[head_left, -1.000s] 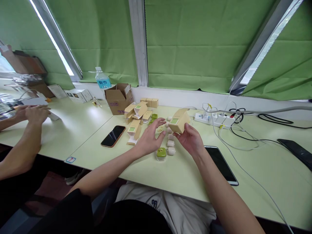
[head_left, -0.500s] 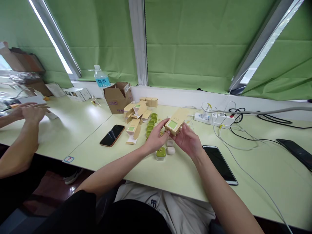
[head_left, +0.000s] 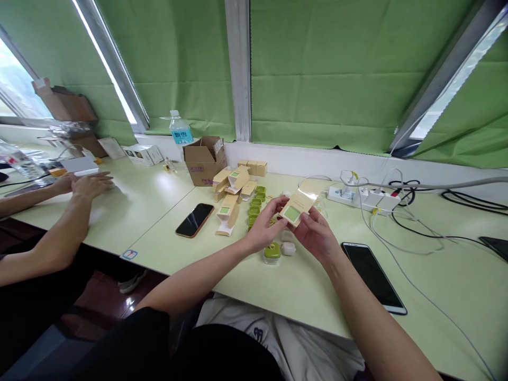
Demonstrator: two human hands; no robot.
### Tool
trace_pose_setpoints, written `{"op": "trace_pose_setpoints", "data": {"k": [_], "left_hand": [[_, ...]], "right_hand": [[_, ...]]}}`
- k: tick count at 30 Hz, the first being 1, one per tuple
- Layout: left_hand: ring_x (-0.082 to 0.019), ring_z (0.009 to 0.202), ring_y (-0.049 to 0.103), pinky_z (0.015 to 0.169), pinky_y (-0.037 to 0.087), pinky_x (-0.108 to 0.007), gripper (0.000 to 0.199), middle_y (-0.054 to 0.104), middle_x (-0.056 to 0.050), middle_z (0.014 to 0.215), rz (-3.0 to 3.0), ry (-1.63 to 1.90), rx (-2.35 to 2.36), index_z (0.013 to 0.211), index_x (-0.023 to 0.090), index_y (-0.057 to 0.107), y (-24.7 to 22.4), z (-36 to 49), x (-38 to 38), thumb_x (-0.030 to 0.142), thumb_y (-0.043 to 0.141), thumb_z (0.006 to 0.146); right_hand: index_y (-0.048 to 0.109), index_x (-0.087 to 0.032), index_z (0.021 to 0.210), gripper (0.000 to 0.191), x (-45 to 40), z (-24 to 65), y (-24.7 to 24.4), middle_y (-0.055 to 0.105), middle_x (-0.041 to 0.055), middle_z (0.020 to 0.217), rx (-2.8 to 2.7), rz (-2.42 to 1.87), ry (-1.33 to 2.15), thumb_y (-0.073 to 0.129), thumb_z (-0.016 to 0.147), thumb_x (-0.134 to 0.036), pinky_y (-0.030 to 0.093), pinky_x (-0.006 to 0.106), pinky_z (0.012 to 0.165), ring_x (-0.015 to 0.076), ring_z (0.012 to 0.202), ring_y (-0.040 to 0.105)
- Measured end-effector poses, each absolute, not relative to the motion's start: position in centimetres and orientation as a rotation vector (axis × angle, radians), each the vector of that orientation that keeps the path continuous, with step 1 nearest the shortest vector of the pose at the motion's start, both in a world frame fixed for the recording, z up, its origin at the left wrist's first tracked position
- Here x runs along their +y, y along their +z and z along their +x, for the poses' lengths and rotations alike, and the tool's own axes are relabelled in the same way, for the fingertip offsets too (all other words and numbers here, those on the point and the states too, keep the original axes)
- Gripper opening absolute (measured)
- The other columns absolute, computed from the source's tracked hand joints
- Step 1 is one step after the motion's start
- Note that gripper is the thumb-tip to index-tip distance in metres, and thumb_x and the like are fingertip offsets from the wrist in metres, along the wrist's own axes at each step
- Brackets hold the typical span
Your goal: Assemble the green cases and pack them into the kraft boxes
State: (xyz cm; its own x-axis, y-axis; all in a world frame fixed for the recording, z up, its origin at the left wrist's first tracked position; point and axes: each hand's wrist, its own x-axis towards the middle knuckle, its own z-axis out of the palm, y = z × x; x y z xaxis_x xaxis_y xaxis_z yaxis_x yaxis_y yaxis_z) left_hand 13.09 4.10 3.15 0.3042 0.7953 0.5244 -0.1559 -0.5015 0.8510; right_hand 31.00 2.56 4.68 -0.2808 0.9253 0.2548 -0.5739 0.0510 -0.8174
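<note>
Both of my hands hold a small kraft cardboard box [head_left: 297, 207] with a green square window and a raised flap. My left hand [head_left: 266, 226] grips its left edge, while my right hand [head_left: 315, 233] has its thumb across the right side. Just below them on the table stand a green-lidded clear case [head_left: 272, 252] and a small white case [head_left: 288, 248]. Beyond my left hand runs a row of small green cases [head_left: 254, 209]. Several opened kraft boxes [head_left: 228, 210] with the same green windows lie to the left of that row.
An orange-edged phone [head_left: 194, 220] lies left, a white-edged phone [head_left: 373, 276] right. At the back stand a brown carton [head_left: 203, 161], a water bottle [head_left: 180, 129] and a power strip [head_left: 363, 198] with trailing cables. A co-worker's hands [head_left: 85, 186] rest on the table at far left.
The held box has tilted, so its windowed face now turns up more toward me. My right thumb has moved onto its front. The whole view has shifted slightly, with things appearing further right.
</note>
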Motion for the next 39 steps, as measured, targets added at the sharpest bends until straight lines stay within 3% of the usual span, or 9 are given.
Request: {"op": "trace_pose_setpoints", "data": {"k": [6, 12, 19, 25, 34, 39], "left_hand": [[-0.034, 0.146, 0.056, 0.126, 0.043, -0.054, 0.060, 0.058, -0.017, 0.158, 1.719, 1.328, 0.598, 0.152, 0.024, 0.054, 3.3, 12.8, 3.9, 0.044, 0.074, 0.099], [-0.034, 0.144, 0.057, 0.127, 0.043, -0.053, 0.061, 0.061, -0.017, 0.151, 1.722, 1.356, 0.598, 0.151, 0.023, 0.054, 3.4, 13.0, 3.8, 0.046, 0.074, 0.098], [-0.029, 0.127, 0.065, 0.110, 0.055, -0.047, 0.058, 0.063, -0.014, 0.140, 1.624, 1.295, 0.577, 0.143, 0.023, 0.049, 3.5, 13.3, 3.7, 0.041, 0.077, 0.094], [-0.027, 0.122, 0.065, 0.104, 0.058, -0.043, 0.060, 0.063, -0.012, 0.134, 1.601, 1.274, 0.544, 0.141, 0.025, 0.049, 3.8, 13.3, 3.5, 0.047, 0.079, 0.094], [-0.026, 0.124, 0.065, 0.098, 0.059, -0.038, 0.062, 0.063, -0.008, 0.134, 1.429, 1.299, 0.618, 0.131, 0.026, 0.050, 4.0, 13.7, 3.2, 0.020, 0.073, 0.074], [-0.028, 0.117, 0.066, 0.086, 0.060, -0.039, 0.069, 0.062, -0.008, 0.134, 1.409, 1.303, 0.630, 0.132, 0.028, 0.048, 3.8, 13.9, 3.1, 0.017, 0.068, 0.066]], "right_hand": [[0.072, -0.036, 0.133, 0.058, 2.7, 31.0, 4.5, 0.080, 0.0047, 0.140, -1.075, -0.460, 1.548, 0.094, 0.081, -0.050, 0.057, 0.058, 0.116, 0.0336, 0.136, 0.071], [0.072, -0.036, 0.132, 0.056, 2.7, 31.0, 4.5, 0.079, 0.0060, 0.141, -1.121, -0.439, 1.549, 0.094, 0.083, -0.049, 0.056, 0.059, 0.118, 0.0345, 0.145, 0.066], [0.070, -0.035, 0.129, 0.059, 3.0, 31.0, 3.9, 0.081, 0.0049, 0.136, -1.111, -0.426, 1.525, 0.100, 0.078, -0.044, 0.057, 0.056, 0.120, 0.0320, 0.144, 0.068], [0.070, -0.034, 0.128, 0.063, 2.8, 31.1, 4.5, 0.082, 0.0064, 0.135, -1.115, -0.452, 1.525, 0.101, 0.075, -0.050, 0.061, 0.056, 0.114, 0.0333, 0.139, 0.071], [0.064, -0.033, 0.131, 0.075, 2.8, 30.6, 4.0, 0.084, 0.0065, 0.128, -1.156, -0.499, 1.440, 0.104, 0.071, -0.050, 0.064, 0.049, 0.108, 0.0316, 0.132, 0.075], [0.065, -0.033, 0.131, 0.069, 2.8, 30.5, 3.8, 0.083, 0.0057, 0.129, -1.160, -0.510, 1.374, 0.102, 0.075, -0.052, 0.065, 0.043, 0.104, 0.0291, 0.127, 0.077]]}}
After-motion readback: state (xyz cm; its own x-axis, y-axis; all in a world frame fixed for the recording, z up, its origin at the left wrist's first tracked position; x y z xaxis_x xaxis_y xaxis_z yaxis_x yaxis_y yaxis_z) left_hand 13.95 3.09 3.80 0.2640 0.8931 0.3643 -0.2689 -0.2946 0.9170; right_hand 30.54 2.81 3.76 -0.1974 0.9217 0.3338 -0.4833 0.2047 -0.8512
